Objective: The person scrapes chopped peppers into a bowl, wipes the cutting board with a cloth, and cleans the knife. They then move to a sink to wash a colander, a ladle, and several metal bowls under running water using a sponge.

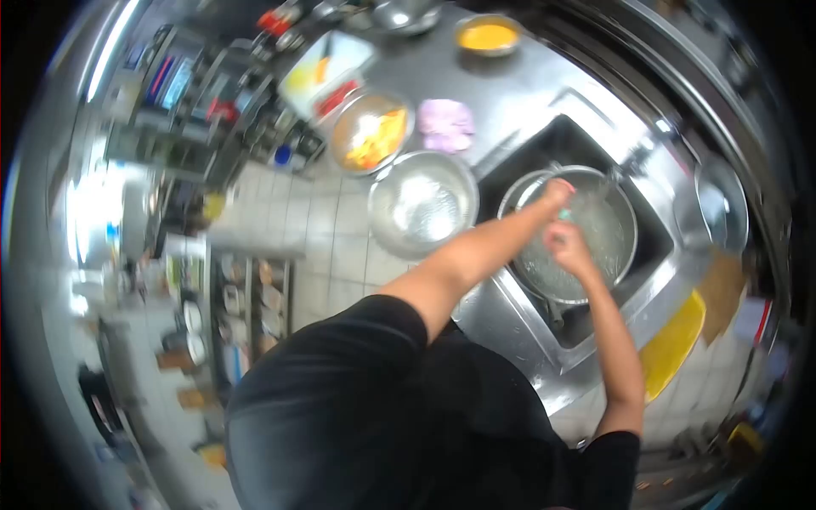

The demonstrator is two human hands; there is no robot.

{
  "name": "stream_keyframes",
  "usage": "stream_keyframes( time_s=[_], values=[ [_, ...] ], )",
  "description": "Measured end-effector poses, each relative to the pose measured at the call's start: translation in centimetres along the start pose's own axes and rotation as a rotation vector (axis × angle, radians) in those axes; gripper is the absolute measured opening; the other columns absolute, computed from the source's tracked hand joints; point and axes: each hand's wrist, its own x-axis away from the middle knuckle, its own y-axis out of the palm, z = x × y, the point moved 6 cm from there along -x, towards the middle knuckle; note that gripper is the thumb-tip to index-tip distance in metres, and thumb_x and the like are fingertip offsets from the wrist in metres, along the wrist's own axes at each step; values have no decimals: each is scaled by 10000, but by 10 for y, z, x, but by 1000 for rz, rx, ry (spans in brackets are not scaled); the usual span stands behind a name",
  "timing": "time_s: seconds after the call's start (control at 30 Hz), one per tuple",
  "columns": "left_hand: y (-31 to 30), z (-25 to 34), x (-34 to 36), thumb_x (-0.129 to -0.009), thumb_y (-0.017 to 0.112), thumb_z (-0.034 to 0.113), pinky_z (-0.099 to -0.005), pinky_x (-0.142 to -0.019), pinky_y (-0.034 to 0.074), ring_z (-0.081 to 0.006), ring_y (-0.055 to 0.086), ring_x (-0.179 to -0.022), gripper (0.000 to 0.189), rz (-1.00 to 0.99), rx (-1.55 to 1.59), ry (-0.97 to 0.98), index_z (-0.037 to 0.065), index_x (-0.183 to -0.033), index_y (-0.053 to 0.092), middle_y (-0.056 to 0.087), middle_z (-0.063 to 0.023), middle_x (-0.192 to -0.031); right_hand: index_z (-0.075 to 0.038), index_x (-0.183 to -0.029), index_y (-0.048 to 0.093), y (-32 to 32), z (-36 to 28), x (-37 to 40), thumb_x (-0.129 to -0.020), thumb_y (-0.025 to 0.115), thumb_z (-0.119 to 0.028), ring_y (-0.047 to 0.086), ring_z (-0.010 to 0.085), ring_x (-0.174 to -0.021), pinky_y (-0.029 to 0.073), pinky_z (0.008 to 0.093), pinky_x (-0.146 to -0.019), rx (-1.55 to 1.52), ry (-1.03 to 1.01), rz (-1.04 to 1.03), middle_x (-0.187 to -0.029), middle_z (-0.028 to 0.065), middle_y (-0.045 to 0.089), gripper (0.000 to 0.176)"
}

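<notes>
A large metal pot point(610, 255) with cloudy water sits in the sink point(557, 140). My left hand point(557, 194) is over the pot's upper part, fingers closed around something too blurred to name. Just below it, my right hand point(565, 240) is also closed, over the water. A small green bit point(564, 215) shows between the two hands; what it belongs to is unclear. The rim of a smaller round metal vessel appears inside the pot, partly hidden by my left hand.
An empty metal bowl point(423, 202) stands left of the sink. Beyond it are a bowl of orange-yellow pieces point(374, 140), a pinkish-purple pile point(445, 125), a cutting board point(344, 55) with a knife, and a bowl of yellow contents point(487, 36). A yellow object point(676, 344) lies right.
</notes>
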Motion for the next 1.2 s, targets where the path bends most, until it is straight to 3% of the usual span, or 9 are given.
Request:
stream_keyframes(
  time_s=[0.17, 0.33, 0.53, 0.6, 0.7, 0.87, 0.93, 1.13, 1.2],
  values=[
    [33, 67, 69, -803, 531, 131, -344, -678, 449, -230, 579, -713, 136, 41, -263, 723, 2, -798, 570, 598, -144, -750, -55, -1115, 514, -4, 62, 17, -804, 586, -218, 537, 206, -921, 442, 370, -783, -1133, 675, 829, -1057, 72, 559, 359],
    [16, 64, 110, -831, 487, 91, -342, -651, 448, -222, 565, -671, 102, 280, -22, 865, 13, -826, 553, 576, -112, -717, -52, -1190, 450, 18, 108, 1, -793, 514, -126, 533, 239, -942, 466, 413, -839, -1631, 577, 570, -1121, 126, 511, 409],
    [31, -16, 94, -864, 433, 100, -316, -603, 457, -155, 527, -595, 163, 341, 624, 18, 43, -811, 576, 514, -35, -659, -29, -757, 514, -32, 13, 41, -652, 505, 92, 573, 222, -760, 498, 389, -763, -1025, 225, 1151, -749, 100, 537, 159],
    [63, 15, 135, -829, 508, 103, -314, -492, 408, -126, 464, -557, 54, 21, 786, -316, 70, -821, 550, 517, -41, -677, -40, -638, 521, -56, -68, 49, -614, 549, 88, 578, 201, -694, 486, 364, -774, -510, -32, 1095, -658, 79, 546, 133],
    [43, 122, 235, -843, 552, 234, -248, -686, 444, -112, 536, -754, 245, -641, 472, 218, 30, -978, 544, 566, -37, -769, -20, -592, 548, -68, -165, 55, -587, 509, 49, 581, 243, -679, 474, 381, -721, 98, -414, 893, -697, 104, 591, 79],
    [79, 109, 249, -859, 467, 160, -233, -622, 438, -128, 522, -683, 154, -1563, 796, -917, 29, -869, 547, 548, -30, -727, -94, -573, 509, -35, -204, 65, -552, 595, -142, 527, 225, -606, 453, 370, -663, 478, -675, 389, -589, 20, 515, 101],
    [66, 86, 219, -809, 509, 34, -278, -426, 311, -99, 415, -483, 30, -1113, -266, -420, 55, -802, 489, 403, 16, -542, -118, -561, 480, -5, -188, 64, -528, 562, -197, 513, 178, -601, 448, 340, -617, 520, -882, 59, -566, -11, 504, 119],
    [71, 2, 153, -748, 507, 71, -393, -526, 422, -204, 531, -560, 125, -712, -1161, 814, -25, -690, 560, 568, -106, -618, -61, -562, 580, 62, -72, 63, -646, 545, -142, 608, 250, -637, 474, 361, -564, 631, -634, -631, -574, 98, 581, 121],
    [75, -31, 130, -733, 513, 72, -413, -588, 456, -249, 611, -672, 150, -702, -1213, 736, -50, -708, 595, 604, -142, -655, -62, -630, 590, 58, -61, 69, -688, 535, -113, 602, 265, -681, 480, 368, -595, 539, -518, -604, -657, 117, 590, 95]
  ],
)
